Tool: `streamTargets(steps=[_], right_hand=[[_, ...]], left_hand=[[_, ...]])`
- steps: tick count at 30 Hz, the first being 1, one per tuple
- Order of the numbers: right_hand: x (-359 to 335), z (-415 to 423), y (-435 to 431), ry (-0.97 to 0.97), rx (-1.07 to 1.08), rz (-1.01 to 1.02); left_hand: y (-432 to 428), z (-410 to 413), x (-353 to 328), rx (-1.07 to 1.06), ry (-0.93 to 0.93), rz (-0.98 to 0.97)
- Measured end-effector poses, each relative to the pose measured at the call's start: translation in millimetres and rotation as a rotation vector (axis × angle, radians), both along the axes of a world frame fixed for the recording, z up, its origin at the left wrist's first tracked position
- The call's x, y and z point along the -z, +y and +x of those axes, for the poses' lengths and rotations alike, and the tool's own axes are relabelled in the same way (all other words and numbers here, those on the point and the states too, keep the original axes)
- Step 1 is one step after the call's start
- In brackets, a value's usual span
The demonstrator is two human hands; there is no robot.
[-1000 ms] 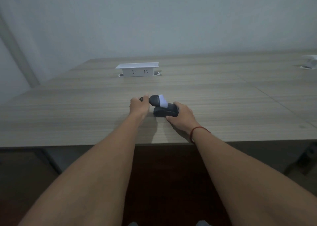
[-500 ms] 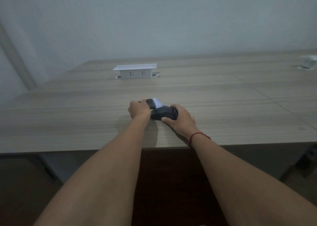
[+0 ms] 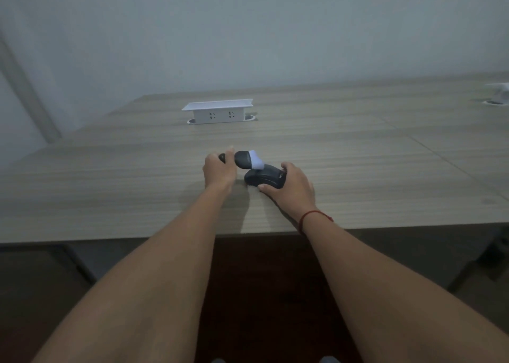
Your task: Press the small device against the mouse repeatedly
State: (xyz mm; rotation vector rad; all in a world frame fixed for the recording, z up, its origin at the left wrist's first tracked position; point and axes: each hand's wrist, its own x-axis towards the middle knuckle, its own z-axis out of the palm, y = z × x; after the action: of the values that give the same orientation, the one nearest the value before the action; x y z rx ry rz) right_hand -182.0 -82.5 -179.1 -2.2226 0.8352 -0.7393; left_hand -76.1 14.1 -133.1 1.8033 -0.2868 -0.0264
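Note:
My left hand (image 3: 220, 169) grips the dark handle of a small brush (image 3: 246, 161) with a pale bristle head. The pale bristles touch the top of a black computer mouse (image 3: 264, 180) lying on the wooden table (image 3: 137, 192). My right hand (image 3: 292, 187) holds the mouse from its right side, thumb on the near edge and fingers curled over the far edge. A red string is tied round my right wrist.
A white pop-up socket box (image 3: 217, 112) stands on the table behind the hands. Another white fitting (image 3: 500, 94) sits at the far right edge. The table's front edge (image 3: 110, 238) runs below my wrists; a pale wall rises behind.
The brush head has lifted and moved slightly left over the mouse since half a second ago. My right hand has kept its hold on the mouse.

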Motion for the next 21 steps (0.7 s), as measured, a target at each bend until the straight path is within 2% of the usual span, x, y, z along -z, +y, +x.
streamTargets(steps=[3, 6, 9, 12, 17, 21], right_hand=[[0, 2, 2, -0.003, 0.016, -0.026], [0, 0, 4, -0.047, 0.015, 0.015], [0, -1, 5, -0.054, 0.008, 0.045], [-2, -1, 5, -0.037, 0.039, 0.039], [-1, 1, 8, -0.044, 0.072, 0.032], [-2, -3, 6, -0.037, 0.060, 0.046]], left_hand=[[0, -2, 3, 0.112, 0.069, -0.043], [-6, -14, 3, 0.214, 0.062, 0.071], [-6, -14, -4, 0.107, -0.106, 0.193], [-7, -10, -19, 0.100, -0.204, 0.183], [-23, -26, -22, 0.228, -0.262, 0.204], [-15, -18, -12, 0.045, -0.212, 0.191]])
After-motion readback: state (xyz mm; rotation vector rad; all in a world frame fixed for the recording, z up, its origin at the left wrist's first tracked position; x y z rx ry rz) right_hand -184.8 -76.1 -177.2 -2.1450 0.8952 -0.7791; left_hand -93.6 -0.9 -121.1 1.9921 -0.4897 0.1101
